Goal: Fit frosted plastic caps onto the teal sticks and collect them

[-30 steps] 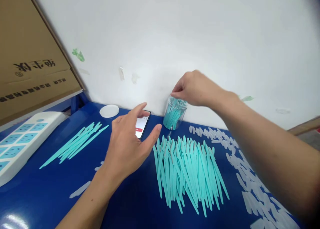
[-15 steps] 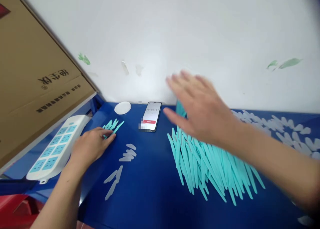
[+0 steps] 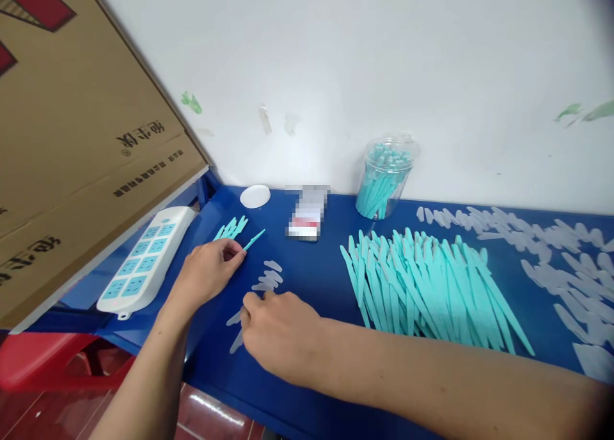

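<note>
My left hand [image 3: 211, 270] pinches a slim teal eyebrow razor [image 3: 255, 238] by its lower end, its tip angled up and to the right. Just beyond those fingers lies a small group of teal razors [image 3: 233, 226]. With fingers curled down, my right hand [image 3: 281, 334] is over the small translucent blade covers [image 3: 269, 277] on the blue table [image 3: 316, 299]. Its fingertips are hidden, so whether it grips a cover does not show. A big pile of teal razors [image 3: 432, 286] lies to the right, beyond my right forearm.
A clear tub [image 3: 384, 178] of teal razors stands by the wall, near a blurred-out phone [image 3: 307, 213] and a white round lid [image 3: 255, 196]. A power strip [image 3: 148, 261] and cardboard box [image 3: 96, 139] are left. Many translucent covers [image 3: 537, 242] lie right.
My right hand has come down from in front of the tub to the covers at lower left, uncovering the tub. My left hand has drawn slightly back from the small razor group with one razor.
</note>
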`<move>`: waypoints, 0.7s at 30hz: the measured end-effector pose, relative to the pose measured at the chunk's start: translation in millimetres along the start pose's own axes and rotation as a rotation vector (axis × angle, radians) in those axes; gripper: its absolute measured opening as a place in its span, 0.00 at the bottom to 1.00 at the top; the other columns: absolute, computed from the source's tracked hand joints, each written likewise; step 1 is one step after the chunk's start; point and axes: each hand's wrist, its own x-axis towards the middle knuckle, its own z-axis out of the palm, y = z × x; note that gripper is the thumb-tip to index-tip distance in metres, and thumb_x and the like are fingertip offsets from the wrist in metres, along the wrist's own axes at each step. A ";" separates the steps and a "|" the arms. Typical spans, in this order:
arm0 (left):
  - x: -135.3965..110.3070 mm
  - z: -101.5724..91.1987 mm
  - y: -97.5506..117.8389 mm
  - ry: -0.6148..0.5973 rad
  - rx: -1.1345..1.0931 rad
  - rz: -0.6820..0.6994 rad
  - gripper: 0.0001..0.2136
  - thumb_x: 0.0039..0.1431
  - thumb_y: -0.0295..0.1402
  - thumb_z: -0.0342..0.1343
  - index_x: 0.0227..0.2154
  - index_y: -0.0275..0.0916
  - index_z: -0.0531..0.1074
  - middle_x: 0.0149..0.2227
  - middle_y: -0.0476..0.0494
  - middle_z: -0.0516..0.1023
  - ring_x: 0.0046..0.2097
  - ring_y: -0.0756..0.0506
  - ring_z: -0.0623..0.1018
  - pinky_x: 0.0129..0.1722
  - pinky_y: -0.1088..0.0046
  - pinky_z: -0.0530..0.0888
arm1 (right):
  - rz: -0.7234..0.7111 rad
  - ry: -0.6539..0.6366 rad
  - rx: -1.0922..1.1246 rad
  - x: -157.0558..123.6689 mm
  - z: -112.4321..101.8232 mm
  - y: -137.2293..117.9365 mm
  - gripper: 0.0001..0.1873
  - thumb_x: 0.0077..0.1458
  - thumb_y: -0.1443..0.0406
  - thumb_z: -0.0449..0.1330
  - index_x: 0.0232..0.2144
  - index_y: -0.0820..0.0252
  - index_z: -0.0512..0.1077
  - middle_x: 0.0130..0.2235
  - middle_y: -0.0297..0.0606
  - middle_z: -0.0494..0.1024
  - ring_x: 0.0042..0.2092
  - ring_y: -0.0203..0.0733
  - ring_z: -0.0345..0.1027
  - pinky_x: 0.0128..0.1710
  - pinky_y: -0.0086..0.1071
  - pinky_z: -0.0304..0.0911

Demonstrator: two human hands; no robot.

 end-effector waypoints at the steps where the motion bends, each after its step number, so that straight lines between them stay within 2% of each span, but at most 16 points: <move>1: -6.6 -0.5 -0.4 0.024 -0.022 -0.014 0.14 0.66 0.47 0.54 0.36 0.44 0.79 0.36 0.47 0.86 0.38 0.41 0.84 0.36 0.69 0.72 | 0.013 -0.007 -0.004 0.8 0.8 -0.2 0.09 0.66 0.70 0.59 0.40 0.68 0.80 0.41 0.52 0.78 0.37 0.50 0.78 0.27 0.37 0.74; 4: -40.8 3.9 2.5 0.154 -0.061 -0.097 0.16 0.70 0.50 0.52 0.42 0.43 0.76 0.37 0.45 0.86 0.38 0.40 0.84 0.37 0.67 0.73 | 0.025 -0.021 -0.021 -1.7 -0.1 5.4 0.08 0.65 0.71 0.61 0.37 0.68 0.80 0.39 0.51 0.78 0.34 0.48 0.77 0.27 0.37 0.74; 6: -72.0 15.0 9.4 0.274 -0.040 -0.185 0.16 0.71 0.49 0.51 0.45 0.42 0.72 0.35 0.42 0.85 0.37 0.38 0.84 0.35 0.65 0.72 | 0.035 -0.017 -0.041 -7.1 -1.5 9.6 0.08 0.64 0.72 0.60 0.36 0.68 0.80 0.38 0.51 0.78 0.34 0.48 0.77 0.27 0.37 0.75; 8: -100.9 31.7 19.1 0.407 0.034 -0.286 0.13 0.73 0.48 0.50 0.45 0.44 0.70 0.36 0.41 0.84 0.32 0.38 0.83 0.30 0.67 0.69 | 0.033 0.000 -0.062 -13.6 -2.4 12.0 0.09 0.65 0.74 0.59 0.38 0.68 0.80 0.39 0.51 0.78 0.37 0.50 0.77 0.28 0.37 0.75; 11: -124.1 56.7 33.5 0.459 0.186 -0.247 0.09 0.76 0.41 0.48 0.46 0.43 0.68 0.39 0.41 0.83 0.31 0.40 0.83 0.26 0.70 0.64 | 0.028 0.031 -0.075 -21.6 -3.4 13.1 0.12 0.67 0.75 0.55 0.41 0.69 0.79 0.40 0.50 0.78 0.40 0.51 0.76 0.28 0.38 0.74; 14: -119.3 69.5 42.9 0.422 0.249 -0.147 0.07 0.77 0.36 0.47 0.45 0.40 0.67 0.43 0.38 0.82 0.33 0.40 0.82 0.25 0.70 0.61 | 0.057 0.055 -0.062 -27.9 -8.0 14.8 0.12 0.65 0.76 0.54 0.39 0.69 0.78 0.40 0.47 0.77 0.39 0.51 0.76 0.26 0.37 0.71; 17: -102.5 70.5 48.9 0.408 0.246 -0.104 0.07 0.76 0.34 0.47 0.44 0.38 0.68 0.43 0.36 0.82 0.32 0.41 0.82 0.24 0.70 0.59 | 0.109 0.097 -0.037 -39.8 -22.4 18.9 0.10 0.63 0.76 0.56 0.37 0.66 0.77 0.41 0.45 0.77 0.41 0.51 0.75 0.26 0.36 0.68; 19: -93.3 67.3 53.0 0.418 0.231 -0.086 0.08 0.76 0.34 0.47 0.44 0.37 0.69 0.43 0.35 0.82 0.32 0.40 0.82 0.24 0.69 0.60 | 0.201 0.164 0.037 -55.3 -38.0 23.1 0.10 0.66 0.74 0.56 0.38 0.64 0.77 0.43 0.45 0.79 0.43 0.49 0.75 0.31 0.36 0.68; 21: -87.5 60.7 58.9 0.452 0.206 -0.086 0.10 0.76 0.36 0.47 0.45 0.36 0.70 0.43 0.34 0.82 0.34 0.39 0.82 0.25 0.68 0.63 | 0.347 0.242 0.198 -78.0 -55.8 28.4 0.10 0.69 0.72 0.56 0.38 0.62 0.76 0.41 0.41 0.80 0.42 0.44 0.74 0.36 0.35 0.67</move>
